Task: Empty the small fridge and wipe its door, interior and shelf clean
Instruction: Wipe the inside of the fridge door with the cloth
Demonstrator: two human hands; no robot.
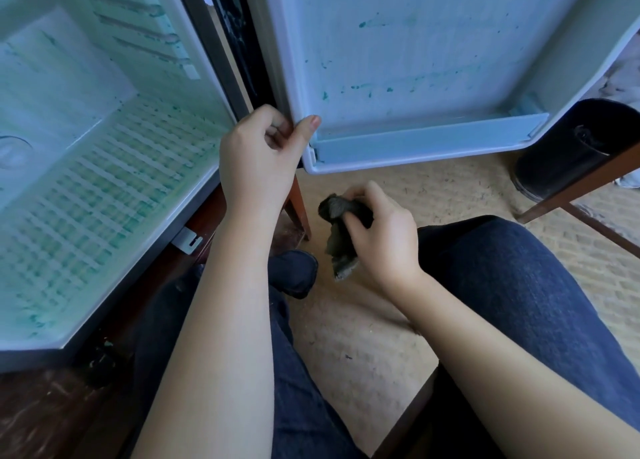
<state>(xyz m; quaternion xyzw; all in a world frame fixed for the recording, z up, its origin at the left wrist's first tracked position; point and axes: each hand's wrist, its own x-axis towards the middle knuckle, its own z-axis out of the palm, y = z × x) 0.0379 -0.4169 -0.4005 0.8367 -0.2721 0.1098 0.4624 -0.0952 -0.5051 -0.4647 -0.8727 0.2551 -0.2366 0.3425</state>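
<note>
While the left hand (258, 153) curls its fingers and thumb round the lower edge of the pale blue, teal-stained plastic fridge door (433, 60), the right hand (381, 230) clutches a dark crumpled cloth (335, 209) just below it, over the beige carpet (363, 337); the white fridge interior (86, 147) stands open at left.

Beige woven carpet (433, 195) across middle and right, black cylindrical bin (568, 147) standing on it far right, reddish wooden leg (299, 209) planted mid-scene, dark wooden surface (41, 413) near left under the small fridge (104, 181)
</note>
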